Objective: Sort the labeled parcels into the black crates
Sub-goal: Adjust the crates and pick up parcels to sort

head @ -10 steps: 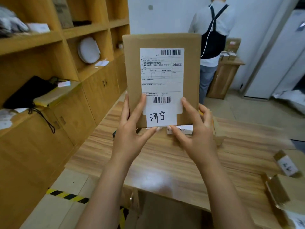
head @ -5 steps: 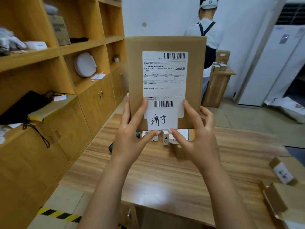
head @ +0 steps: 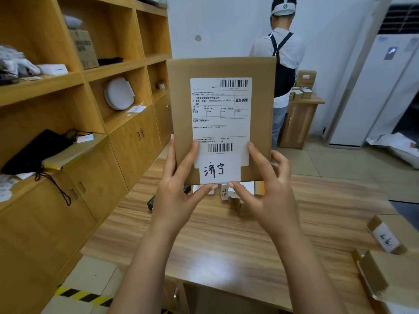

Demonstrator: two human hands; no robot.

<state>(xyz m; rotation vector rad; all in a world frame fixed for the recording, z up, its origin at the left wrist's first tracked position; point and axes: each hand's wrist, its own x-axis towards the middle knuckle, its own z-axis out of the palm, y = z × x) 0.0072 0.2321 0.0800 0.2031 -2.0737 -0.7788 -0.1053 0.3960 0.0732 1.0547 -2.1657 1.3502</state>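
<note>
Flat kraft-cardboard parcel (head: 223, 69) sits at frame centre, held upright over the wood-grain table (head: 226, 245), face to camera. Left hand (head: 179, 193) pinches its lower left corner, right hand (head: 269, 196) the lower right: thumbs under the bottom edge, fingers on the front. Step looks like reading the destination: white handwritten tag (head: 218, 169) below the printed shipping label (head: 221, 114), matte paper, barcodes top and bottom. Advice: leave the tag uncovered, thumbs sit just beside it. Support the bottom edge; board looks thin, stiff, smooth, could slip. Black crates not in view. Small labeled cartons (head: 385, 237) at lower right, probably unsorted.
</note>
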